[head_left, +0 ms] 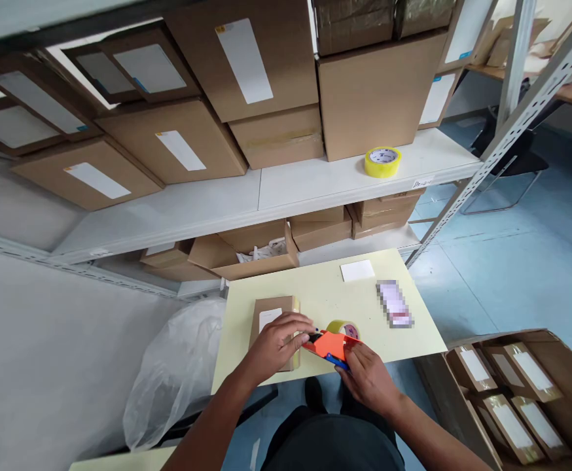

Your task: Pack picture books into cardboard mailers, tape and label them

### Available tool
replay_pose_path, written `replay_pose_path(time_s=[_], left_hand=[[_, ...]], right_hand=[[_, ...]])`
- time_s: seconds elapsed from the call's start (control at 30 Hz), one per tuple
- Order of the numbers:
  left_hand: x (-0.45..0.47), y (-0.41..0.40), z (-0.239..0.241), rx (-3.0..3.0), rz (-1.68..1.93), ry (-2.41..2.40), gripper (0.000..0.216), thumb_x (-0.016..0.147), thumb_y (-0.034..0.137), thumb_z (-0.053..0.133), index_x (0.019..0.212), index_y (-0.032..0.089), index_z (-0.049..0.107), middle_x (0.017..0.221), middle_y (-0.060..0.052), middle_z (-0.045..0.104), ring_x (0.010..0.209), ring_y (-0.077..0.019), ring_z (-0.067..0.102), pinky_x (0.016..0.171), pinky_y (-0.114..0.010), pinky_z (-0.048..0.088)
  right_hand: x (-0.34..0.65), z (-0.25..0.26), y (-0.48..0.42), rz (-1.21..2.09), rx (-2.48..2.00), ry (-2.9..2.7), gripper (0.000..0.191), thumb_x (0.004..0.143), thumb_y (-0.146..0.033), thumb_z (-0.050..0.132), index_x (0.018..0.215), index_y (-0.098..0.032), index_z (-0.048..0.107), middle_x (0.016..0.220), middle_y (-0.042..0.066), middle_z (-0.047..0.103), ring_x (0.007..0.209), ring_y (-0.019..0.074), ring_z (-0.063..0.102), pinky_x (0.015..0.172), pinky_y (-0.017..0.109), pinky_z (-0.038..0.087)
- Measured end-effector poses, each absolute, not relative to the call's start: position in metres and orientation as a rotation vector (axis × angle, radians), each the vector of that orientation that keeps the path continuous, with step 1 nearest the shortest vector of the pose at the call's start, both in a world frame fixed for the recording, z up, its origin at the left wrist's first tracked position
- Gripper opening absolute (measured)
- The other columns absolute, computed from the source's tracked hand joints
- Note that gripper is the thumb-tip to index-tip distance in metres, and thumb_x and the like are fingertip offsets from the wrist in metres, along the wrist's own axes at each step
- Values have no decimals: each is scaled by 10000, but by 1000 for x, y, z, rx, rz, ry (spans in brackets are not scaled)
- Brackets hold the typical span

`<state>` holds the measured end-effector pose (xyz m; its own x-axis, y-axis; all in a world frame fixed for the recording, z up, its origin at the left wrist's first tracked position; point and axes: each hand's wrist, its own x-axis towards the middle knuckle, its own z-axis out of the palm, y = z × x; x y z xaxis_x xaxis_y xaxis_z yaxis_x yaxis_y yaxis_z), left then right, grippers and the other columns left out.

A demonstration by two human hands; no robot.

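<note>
My right hand (pixel 369 376) is closed around the rear of an orange and blue tape dispenser (pixel 331 345), held over the front of the small table. At the dispenser's dark front end, the fingers and thumb of my left hand (pixel 279 343) are pinched together; whether a strip of tape is between them is too small to tell. A yellow tape roll (pixel 338 326) shows just behind the dispenser, partly covered by it. Beneath my left hand lies a cardboard box (pixel 264 313) with a white label and yellowish tape along its right side, partly hidden by that hand.
A white card (pixel 357 270) and a blurred phone-like object (pixel 394 303) lie on the table (pixel 315 281). Another yellow tape roll (pixel 383 162) sits on the shelf (pixel 296 186) among cartons. At right stands a large carton (pixel 506 338) of labelled boxes; a plastic bag (pixel 168 366) hangs left.
</note>
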<state>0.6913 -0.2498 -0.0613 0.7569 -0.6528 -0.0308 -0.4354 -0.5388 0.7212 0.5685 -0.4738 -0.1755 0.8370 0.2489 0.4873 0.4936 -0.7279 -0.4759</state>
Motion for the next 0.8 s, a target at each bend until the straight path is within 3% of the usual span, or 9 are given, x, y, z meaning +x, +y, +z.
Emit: replay_pose_path(time_s=[0.17, 0.47, 0.6, 0.7, 0.8], left_hand=[[681, -256, -69, 2259, -345, -702, 260, 997, 354, 503, 976, 251, 741, 938, -26, 761, 864, -156, 701, 787, -256, 547], [692, -275, -100, 2523, -285, -560, 257, 968, 309, 455, 863, 248, 682, 881, -17, 755, 868, -183, 687, 813, -288, 518], [723, -271, -103, 2684, -310, -450, 284, 958, 312, 440, 894, 248, 709, 960, -21, 777, 947, -202, 688, 842, -300, 503], [758, -272, -105, 2784, -561, -457, 288, 944, 332, 465, 916, 256, 742, 960, -5, 788, 904, -195, 701, 805, -286, 490], [798, -284, -118, 2913, -806, -520, 279, 910, 327, 504, 933, 271, 776, 997, -4, 795, 932, -203, 708, 765, -275, 482]], right_hand=[[563, -181, -474, -489, -2313, -575, 275, 947, -174, 505, 1222, -166, 492, 955, 114, 684, 893, 256, 649, 896, 440, 558], [551, -211, -454, -44, -2095, -101, 483, 812, -308, 598, 1274, -186, 525, 905, 76, 694, 761, 227, 643, 694, 322, 536], [550, -223, -456, 138, -1978, 57, 476, 813, -359, 609, 1259, -197, 576, 874, 53, 713, 724, 213, 643, 660, 288, 493], [555, -232, -458, 262, -1866, 156, 384, 827, -414, 612, 1144, -197, 634, 772, 14, 687, 658, 184, 607, 608, 260, 437], [574, -240, -454, 353, -1714, 319, 304, 865, -485, 580, 834, -188, 637, 641, -17, 593, 592, 142, 523, 556, 243, 370]])
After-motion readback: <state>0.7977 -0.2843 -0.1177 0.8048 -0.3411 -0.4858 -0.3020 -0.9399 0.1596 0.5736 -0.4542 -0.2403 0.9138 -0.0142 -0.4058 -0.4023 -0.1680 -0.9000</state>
